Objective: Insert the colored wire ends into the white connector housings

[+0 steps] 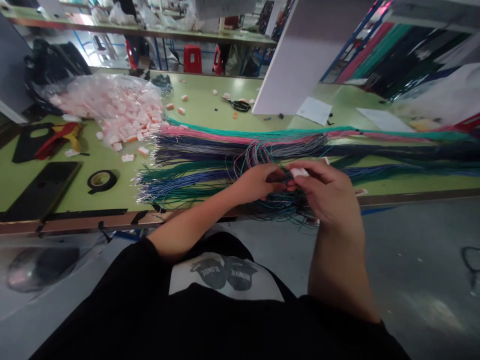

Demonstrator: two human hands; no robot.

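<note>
My right hand (330,192) pinches a small white plastic connector (299,172) between thumb and fingers. Close against it, my left hand (260,182) has its fingertips closed on a thin wire, dark green as far as I can tell, at the connector's end; the exact contact is hidden by the fingers. Under and behind both hands lie long bundles of wires (210,142) in teal, pink, grey, dark blue and green, their bare tips fanned out at the left. A tangle of wires (288,207) hangs at the table's front edge below my hands.
A clear plastic bag (112,102) spills pale pink-and-white connectors at the left. Black tape (102,181), a phone (41,190) and red-and-yellow pliers (60,140) lie nearby. Scissors (238,104) rest at the back, beside a white upright panel (279,60). Red stools (192,59) stand beyond.
</note>
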